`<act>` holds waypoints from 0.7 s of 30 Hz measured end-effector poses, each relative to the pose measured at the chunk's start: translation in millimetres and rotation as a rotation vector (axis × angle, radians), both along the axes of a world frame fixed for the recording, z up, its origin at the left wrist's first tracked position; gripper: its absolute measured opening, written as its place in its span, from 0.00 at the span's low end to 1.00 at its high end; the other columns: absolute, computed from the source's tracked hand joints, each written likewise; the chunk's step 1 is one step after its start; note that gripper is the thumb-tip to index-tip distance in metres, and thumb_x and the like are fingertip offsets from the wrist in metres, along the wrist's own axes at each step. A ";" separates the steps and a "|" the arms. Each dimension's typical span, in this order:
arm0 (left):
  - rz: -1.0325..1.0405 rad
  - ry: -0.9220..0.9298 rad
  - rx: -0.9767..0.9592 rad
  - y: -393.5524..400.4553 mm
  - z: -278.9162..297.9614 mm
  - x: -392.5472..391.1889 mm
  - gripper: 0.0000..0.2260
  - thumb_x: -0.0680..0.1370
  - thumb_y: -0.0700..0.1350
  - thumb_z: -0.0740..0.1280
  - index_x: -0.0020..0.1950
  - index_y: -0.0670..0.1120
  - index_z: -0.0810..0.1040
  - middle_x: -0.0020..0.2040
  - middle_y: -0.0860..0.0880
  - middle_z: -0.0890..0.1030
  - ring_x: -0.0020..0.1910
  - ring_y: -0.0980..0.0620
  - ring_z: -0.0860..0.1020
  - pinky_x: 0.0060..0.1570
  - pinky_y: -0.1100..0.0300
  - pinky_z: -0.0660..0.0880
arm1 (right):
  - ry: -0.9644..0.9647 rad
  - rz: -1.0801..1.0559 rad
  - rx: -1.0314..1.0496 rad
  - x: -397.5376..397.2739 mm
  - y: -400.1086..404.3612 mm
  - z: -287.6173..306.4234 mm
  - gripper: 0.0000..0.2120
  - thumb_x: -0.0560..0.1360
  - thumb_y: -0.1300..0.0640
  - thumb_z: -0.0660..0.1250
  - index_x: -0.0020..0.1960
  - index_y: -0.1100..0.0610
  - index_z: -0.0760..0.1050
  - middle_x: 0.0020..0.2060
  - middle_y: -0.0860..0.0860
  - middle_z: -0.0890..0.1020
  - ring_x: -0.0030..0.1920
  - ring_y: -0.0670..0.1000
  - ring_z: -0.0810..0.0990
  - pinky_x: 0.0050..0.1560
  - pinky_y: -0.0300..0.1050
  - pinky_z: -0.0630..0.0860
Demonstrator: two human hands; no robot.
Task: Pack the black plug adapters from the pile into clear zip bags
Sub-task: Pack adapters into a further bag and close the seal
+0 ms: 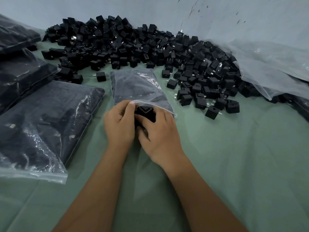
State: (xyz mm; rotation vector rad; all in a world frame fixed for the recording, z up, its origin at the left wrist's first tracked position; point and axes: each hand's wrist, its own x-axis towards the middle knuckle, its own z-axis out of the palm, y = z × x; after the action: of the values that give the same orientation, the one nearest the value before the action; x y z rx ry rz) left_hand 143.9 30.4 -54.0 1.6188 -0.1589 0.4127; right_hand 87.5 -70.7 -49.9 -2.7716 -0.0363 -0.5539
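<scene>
A clear zip bag (138,87) lies flat on the green cloth in the middle, partly filled with black plug adapters. My left hand (119,124) pinches the bag's open mouth at its near edge. My right hand (158,131) grips several black adapters (145,112) right at that opening, its fingers curled round them. The big pile of loose black adapters (150,47) stretches across the far side and down to the right.
Filled zip bags (43,121) lie stacked at the left, with more behind them (20,69). A large crumpled clear plastic sheet (270,64) covers the right back. The green cloth (234,156) spreads to the near right. A pale wall stands behind.
</scene>
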 end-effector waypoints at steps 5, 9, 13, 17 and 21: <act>0.015 -0.063 0.034 1.5 -1.0 -0.2 0.09 0.75 0.49 0.62 0.43 0.56 0.82 0.37 0.56 0.83 0.41 0.52 0.81 0.45 0.46 0.79 | -0.034 -0.028 0.038 -0.3 4.6 -2.7 0.18 0.78 0.50 0.60 0.65 0.49 0.76 0.58 0.57 0.74 0.60 0.57 0.70 0.64 0.48 0.67; 0.026 -0.162 0.103 1.7 1.8 -2.7 0.11 0.76 0.48 0.61 0.48 0.59 0.82 0.41 0.63 0.83 0.43 0.58 0.81 0.47 0.51 0.78 | 0.012 -0.012 0.060 2.5 7.6 -6.3 0.20 0.80 0.48 0.58 0.71 0.49 0.70 0.64 0.56 0.70 0.67 0.56 0.65 0.69 0.48 0.61; 0.040 -0.213 0.133 0.7 3.7 -3.6 0.11 0.75 0.47 0.62 0.49 0.55 0.84 0.40 0.62 0.83 0.43 0.58 0.80 0.49 0.48 0.76 | 0.045 0.006 0.088 13.0 8.4 0.1 0.19 0.81 0.46 0.54 0.69 0.49 0.71 0.66 0.57 0.70 0.68 0.57 0.65 0.70 0.51 0.61; 0.042 -0.246 0.146 -0.9 3.3 -5.4 0.12 0.75 0.46 0.62 0.49 0.49 0.85 0.43 0.59 0.83 0.46 0.55 0.80 0.51 0.42 0.75 | 0.159 0.021 0.145 33.6 4.6 12.4 0.16 0.80 0.47 0.52 0.54 0.49 0.77 0.60 0.56 0.76 0.61 0.58 0.72 0.62 0.52 0.69; 0.035 -0.270 0.171 -1.5 1.4 -4.9 0.13 0.76 0.46 0.62 0.51 0.45 0.85 0.47 0.55 0.84 0.50 0.52 0.80 0.52 0.42 0.75 | 0.408 0.058 -0.153 60.0 7.7 31.2 0.10 0.79 0.53 0.54 0.45 0.50 0.73 0.48 0.49 0.77 0.57 0.54 0.74 0.63 0.49 0.68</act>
State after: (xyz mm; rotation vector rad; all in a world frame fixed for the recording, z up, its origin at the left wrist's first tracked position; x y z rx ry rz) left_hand 139.1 28.9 -52.7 1.7302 -0.3790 0.6592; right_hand 147.5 -63.1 -18.8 -2.9648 -0.0694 0.0382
